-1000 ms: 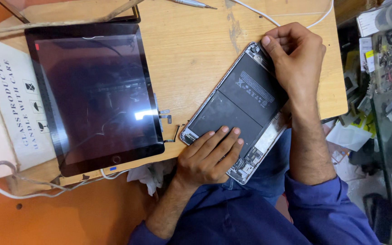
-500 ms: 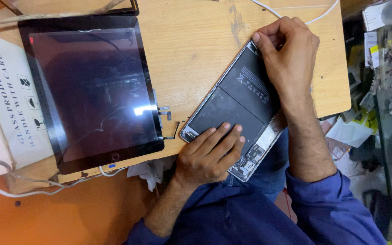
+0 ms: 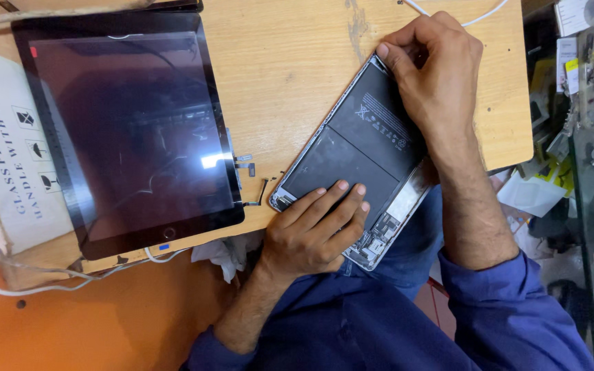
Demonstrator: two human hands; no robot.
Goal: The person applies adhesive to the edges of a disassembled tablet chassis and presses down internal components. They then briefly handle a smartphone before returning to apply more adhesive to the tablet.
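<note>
An opened tablet body (image 3: 359, 151), with its black battery packs and circuit board exposed, lies tilted over the near edge of the wooden table (image 3: 290, 62). My left hand (image 3: 314, 233) rests flat on its lower end, fingers spread over the battery. My right hand (image 3: 434, 65) is curled at the tablet's far corner, fingertips pressed against the frame edge. Whether it pinches anything small is hidden. The detached black glass screen (image 3: 128, 130) lies face up to the left, with small flex cables (image 3: 252, 185) trailing from its right edge.
A white cardboard box (image 3: 8, 158) sits under the screen's left side. White cables (image 3: 49, 278) run along the table's near-left edge, and another white cable (image 3: 476, 14) lies at the far right. Crumpled tissue (image 3: 225, 254) hangs at the table's edge. Cluttered shelves (image 3: 586, 82) stand on the right.
The view has shifted slightly. My right hand stays at the tablet's far corner with small finger movement. My left hand keeps pressing on the battery.
</note>
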